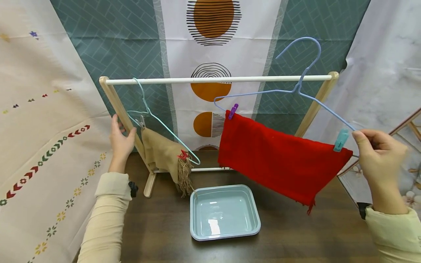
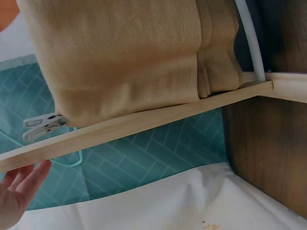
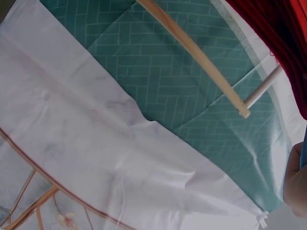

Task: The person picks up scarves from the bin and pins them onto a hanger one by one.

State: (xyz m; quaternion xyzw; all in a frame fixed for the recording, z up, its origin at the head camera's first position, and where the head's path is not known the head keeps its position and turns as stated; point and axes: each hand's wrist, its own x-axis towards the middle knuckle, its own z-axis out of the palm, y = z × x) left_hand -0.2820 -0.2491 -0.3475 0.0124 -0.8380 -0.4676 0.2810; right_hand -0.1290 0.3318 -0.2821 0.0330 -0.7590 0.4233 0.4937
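Observation:
My right hand point(image 1: 379, 160) grips the right end of a blue hanger point(image 1: 253, 93), its hook raised above the rack's rail. A red cloth point(image 1: 273, 153) hangs tilted from this hanger, held by a purple clothespin point(image 1: 233, 111) and a teal clothespin point(image 1: 341, 140). My left hand point(image 1: 122, 140) is at the left post point(image 2: 124, 125) of the wooden rack, fingers extended and touching it. Beside it, a mint hanger point(image 1: 164, 126) hooks over the white rail point(image 1: 204, 79). It carries a tan cloth point(image 1: 161, 144) with a fringe, held by a grey clothespin point(image 2: 44, 125).
A pale blue tray point(image 1: 225, 233) stands on the dark wooden table point(image 1: 289, 233) below the rack. Patterned curtains cover the back and both sides. The rack's right post point(image 3: 201, 60) slants behind the red cloth.

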